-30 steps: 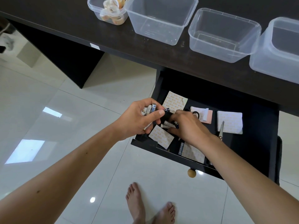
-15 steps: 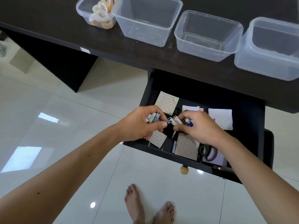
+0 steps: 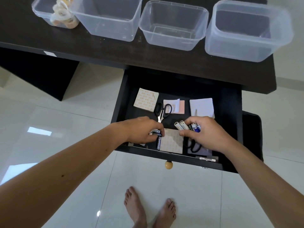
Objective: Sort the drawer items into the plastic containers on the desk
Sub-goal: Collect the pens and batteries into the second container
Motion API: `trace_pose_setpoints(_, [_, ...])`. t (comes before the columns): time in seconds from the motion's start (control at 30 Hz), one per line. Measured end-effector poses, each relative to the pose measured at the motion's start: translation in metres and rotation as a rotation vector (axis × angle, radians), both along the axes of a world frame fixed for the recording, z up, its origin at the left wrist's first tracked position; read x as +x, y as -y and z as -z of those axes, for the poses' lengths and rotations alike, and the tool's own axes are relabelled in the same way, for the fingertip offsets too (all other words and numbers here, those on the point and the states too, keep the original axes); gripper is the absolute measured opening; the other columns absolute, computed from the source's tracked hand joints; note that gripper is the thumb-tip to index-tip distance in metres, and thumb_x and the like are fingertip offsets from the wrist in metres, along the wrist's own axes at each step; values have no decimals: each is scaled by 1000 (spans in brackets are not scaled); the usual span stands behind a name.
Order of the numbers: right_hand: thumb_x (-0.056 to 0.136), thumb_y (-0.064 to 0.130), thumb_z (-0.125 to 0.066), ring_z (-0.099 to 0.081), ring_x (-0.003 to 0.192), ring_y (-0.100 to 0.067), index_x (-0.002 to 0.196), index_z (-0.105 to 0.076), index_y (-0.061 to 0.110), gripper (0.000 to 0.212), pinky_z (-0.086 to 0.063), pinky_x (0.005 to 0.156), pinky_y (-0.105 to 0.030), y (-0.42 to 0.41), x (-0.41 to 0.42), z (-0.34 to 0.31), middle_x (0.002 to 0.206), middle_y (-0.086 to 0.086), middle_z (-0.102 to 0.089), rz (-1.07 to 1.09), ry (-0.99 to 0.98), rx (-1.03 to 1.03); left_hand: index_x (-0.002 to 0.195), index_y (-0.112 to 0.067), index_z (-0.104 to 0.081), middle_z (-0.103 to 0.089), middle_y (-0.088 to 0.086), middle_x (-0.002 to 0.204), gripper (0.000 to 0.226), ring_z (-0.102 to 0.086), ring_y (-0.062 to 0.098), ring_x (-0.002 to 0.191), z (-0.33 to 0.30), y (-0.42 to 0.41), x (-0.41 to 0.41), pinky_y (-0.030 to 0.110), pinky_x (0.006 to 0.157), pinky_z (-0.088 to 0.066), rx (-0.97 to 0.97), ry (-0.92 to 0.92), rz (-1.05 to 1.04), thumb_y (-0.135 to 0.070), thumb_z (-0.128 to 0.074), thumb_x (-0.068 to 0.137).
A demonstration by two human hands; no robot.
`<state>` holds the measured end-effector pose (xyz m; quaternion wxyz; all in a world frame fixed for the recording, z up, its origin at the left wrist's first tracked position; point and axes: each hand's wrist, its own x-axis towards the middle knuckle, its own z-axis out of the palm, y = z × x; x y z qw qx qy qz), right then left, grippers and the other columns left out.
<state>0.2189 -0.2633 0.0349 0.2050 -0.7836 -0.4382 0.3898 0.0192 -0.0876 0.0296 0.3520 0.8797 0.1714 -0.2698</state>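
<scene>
The black drawer [image 3: 230, 102] stands pulled out under the desk. My right hand [image 3: 204, 134] grips several white and blue batteries [image 3: 182, 125] above the drawer's front half. My left hand [image 3: 144, 130] is down at the drawer's front left, its fingers curled round more batteries, with another battery [image 3: 158, 142] lying under its fingertips. In the drawer lie patterned paper pads [image 3: 146, 99], black-handled scissors [image 3: 162, 110], a pink and white note stack [image 3: 176, 106] and a white pad [image 3: 201, 106]. A second pair of scissors [image 3: 194, 146] is partly hidden under my right hand.
Several clear plastic containers stand in a row on the dark desk [image 3: 98, 51]: a small one with tape rolls [image 3: 62, 15] at the left, then three bare ones [image 3: 108, 17] [image 3: 172, 25] [image 3: 246, 28]. My bare feet [image 3: 148, 209] stand on the white tile floor below the drawer knob [image 3: 168, 165].
My hands have drawn apart. The right hand has lifted with batteries in its grip. The left hand has dropped to the drawer's front left. The view has shifted so the containers sit more centred.
</scene>
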Motion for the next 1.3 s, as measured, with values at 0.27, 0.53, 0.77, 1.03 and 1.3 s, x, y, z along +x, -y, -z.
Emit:
trace_pose_setpoints(0.27, [87,44,-84,-68,75,-5,101,-76,33,20,-48,62,-17,0,4,4,86,14,-75,21,-6,22,99,-35,-59,-51,-12,89,20,-59,22,102,7,6,4,29,66,-40,111,4,22,-51,-72,96])
trace_pose_setpoints(0.53, [86,44,-85,-62,71,10,90,-69,43,16,-45,61,-8,1,3,6,83,17,-73,8,-38,22,127,-33,-65,-60,2,116,37,-57,23,117,11,8,5,33,85,-46,153,-17,-37,-49,-74,95])
trace_pose_setpoints(0.77, [86,45,-84,-67,77,2,90,-69,44,16,-47,60,-11,0,3,7,89,17,-75,-2,-21,16,117,-42,-72,-66,-15,110,31,-54,13,116,16,6,6,35,94,-49,107,35,-31,-50,-80,88])
trace_pose_setpoints(1.03, [85,45,-84,-69,81,-3,94,-73,39,16,-53,68,-20,1,3,11,92,12,-78,4,-19,0,110,-34,-74,-67,-8,109,32,-64,8,99,17,9,9,34,84,-55,-34,-16,-29,-56,-79,88])
trace_pose_setpoints(1.3, [85,42,-86,-66,69,3,94,-74,38,15,-47,59,-12,0,-1,-1,75,21,-72,24,-44,10,100,-34,-73,-70,-11,94,24,-64,3,86,7,4,0,31,78,-56,-66,115,-192,-56,-75,91])
